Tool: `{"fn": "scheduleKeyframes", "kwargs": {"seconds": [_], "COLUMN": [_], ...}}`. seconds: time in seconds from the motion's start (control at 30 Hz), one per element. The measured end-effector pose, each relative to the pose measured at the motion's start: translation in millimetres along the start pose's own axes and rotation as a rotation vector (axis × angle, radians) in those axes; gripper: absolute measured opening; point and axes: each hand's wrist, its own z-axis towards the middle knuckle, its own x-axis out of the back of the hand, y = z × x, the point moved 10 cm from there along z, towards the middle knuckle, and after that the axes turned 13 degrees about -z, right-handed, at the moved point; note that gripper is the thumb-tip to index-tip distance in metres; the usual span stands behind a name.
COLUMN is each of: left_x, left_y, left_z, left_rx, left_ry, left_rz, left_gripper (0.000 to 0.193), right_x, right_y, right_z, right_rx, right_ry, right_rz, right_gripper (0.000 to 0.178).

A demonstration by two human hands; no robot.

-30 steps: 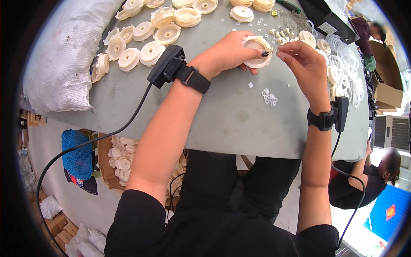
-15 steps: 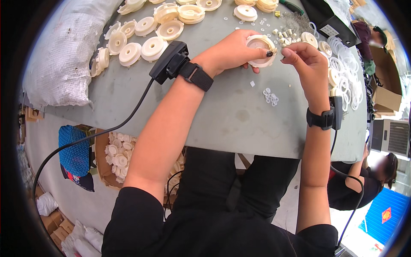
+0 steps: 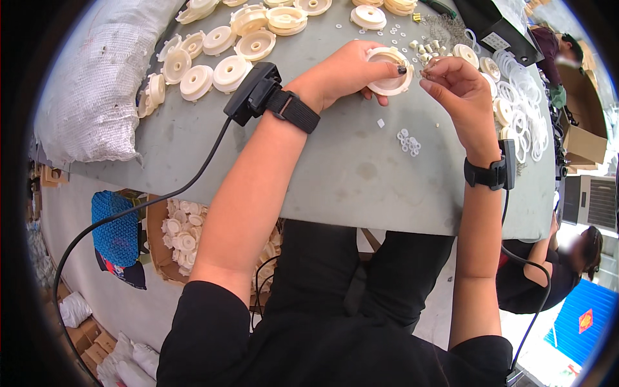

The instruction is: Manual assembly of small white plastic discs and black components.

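My left hand (image 3: 345, 71) is closed on a cream round plastic housing (image 3: 389, 84), a shallow cup with a raised rim, held tilted over the table. Its thumb presses on the inside of the cup near the right rim. Just right of the housing and apart from it, my right hand (image 3: 461, 87) is pinched, thumb against forefinger. Something small and thin seems to show at those fingertips, too small to name. Below the housing lie a cluster of small white rings (image 3: 408, 143) and a small white square piece (image 3: 380, 122).
Several cream round housings (image 3: 231, 73) lie at the left. Small cream plugs (image 3: 425, 49), a tangle of thin wire springs (image 3: 446, 27) and clear rings (image 3: 525, 97) are beyond and right. A white woven sack (image 3: 90, 97) rests at the left edge; a black box (image 3: 500, 32) stands far right.
The housing has shifted slightly left and turned in my left hand. My right hand has moved a little, its fingers more curled, the pinch kept.
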Motion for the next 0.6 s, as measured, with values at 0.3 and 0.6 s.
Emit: {"fn": "scheduleKeyframes", "kwargs": {"seconds": [0.3,0.6], "left_x": [9.1,8.9], "left_y": [14.6,39.5], "left_z": [-7.2,-19.0], "left_rx": [-0.139,-0.425], "left_ry": [0.209,0.496], "left_rz": [0.147,0.934], "left_gripper": [0.033,0.046], "right_x": [19.4,15.3], "right_y": [7.9,20.1], "right_z": [1.5,0.7], "right_rx": [-0.107,-0.168], "right_ry": [0.12,0.141], "right_rz": [-0.052,-0.079], "right_gripper": [0.016,0.023]}}
